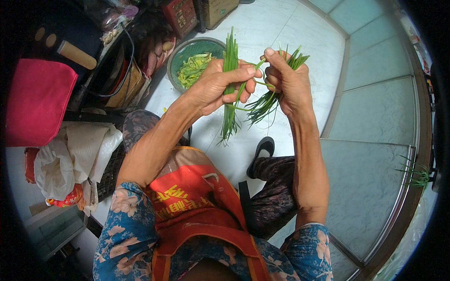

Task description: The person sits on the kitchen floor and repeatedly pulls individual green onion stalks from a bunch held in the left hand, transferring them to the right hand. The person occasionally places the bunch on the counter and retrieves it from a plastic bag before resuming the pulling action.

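My left hand [211, 84] grips an upright bunch of green chives [230, 52], with the thumb over the front of the stems. In my right hand [297, 82] is a second chive bunch [265, 105]; its cut ends stick out at the top and its thin tips fan out down to the left. A few loose blades [262, 83] cross the gap between the two hands, and the left fingertips pinch one short piece. Beyond my left hand, a round green basin [171, 72] on the floor holds yellowish-green leaves and trimmings [193, 68].
Sweet potatoes [152, 65] lie by a cluttered shelf at the left. A red box [179, 17] stands behind the basin. Pink fabric [38, 102] and plastic bags [52, 168] fill the left side. Pale panels [369, 168] line the right; more green blades [420, 175] lie at their edge.
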Available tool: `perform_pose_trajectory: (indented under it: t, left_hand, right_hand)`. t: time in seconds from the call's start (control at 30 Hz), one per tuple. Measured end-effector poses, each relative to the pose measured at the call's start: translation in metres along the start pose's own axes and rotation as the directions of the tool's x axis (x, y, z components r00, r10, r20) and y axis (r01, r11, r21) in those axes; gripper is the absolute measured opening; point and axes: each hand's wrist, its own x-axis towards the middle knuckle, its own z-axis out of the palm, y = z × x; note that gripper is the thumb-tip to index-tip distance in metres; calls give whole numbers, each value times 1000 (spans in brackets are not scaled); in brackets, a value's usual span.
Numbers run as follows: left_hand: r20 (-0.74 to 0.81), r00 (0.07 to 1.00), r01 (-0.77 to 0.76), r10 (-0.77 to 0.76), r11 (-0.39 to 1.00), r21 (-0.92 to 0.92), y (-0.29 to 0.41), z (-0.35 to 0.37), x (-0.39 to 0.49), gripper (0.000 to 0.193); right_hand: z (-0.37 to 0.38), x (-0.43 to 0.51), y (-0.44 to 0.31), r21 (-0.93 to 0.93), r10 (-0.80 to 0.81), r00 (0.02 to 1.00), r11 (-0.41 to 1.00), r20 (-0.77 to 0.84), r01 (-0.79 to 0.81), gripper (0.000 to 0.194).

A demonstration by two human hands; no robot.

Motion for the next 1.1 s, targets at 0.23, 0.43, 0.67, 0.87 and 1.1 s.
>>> perform_pose_trajectory:
  t: [0.23,0.43,0.67,0.87,1.1]
  left_hand:
    - [-41,999,3,-4,1000,-24,-3,3,1,31]
    - [57,998,37,-36,999,-28,-2,0,0,25]
    - [120,990,75,-76,997,11,-2,2,0,17]
    - [139,983,115,-118,993,33,-1,-1,0,16]
    - [115,985,132,-130,991,-6,-5,-5,3,19]
  right_hand:
    - [-8,0,-8,91,28,995,995,100,-37,35]
    - [-1,-3,-3,-71,43,991,997,126,-35,34]
    - [-27,11,-11,206,-101,995,973,-1,99,30]
    - [-51,16,-20,297,-187,976,931,-110,211,31]
    - [-77,20,-30,369,-196,962,894,-190,255,28]
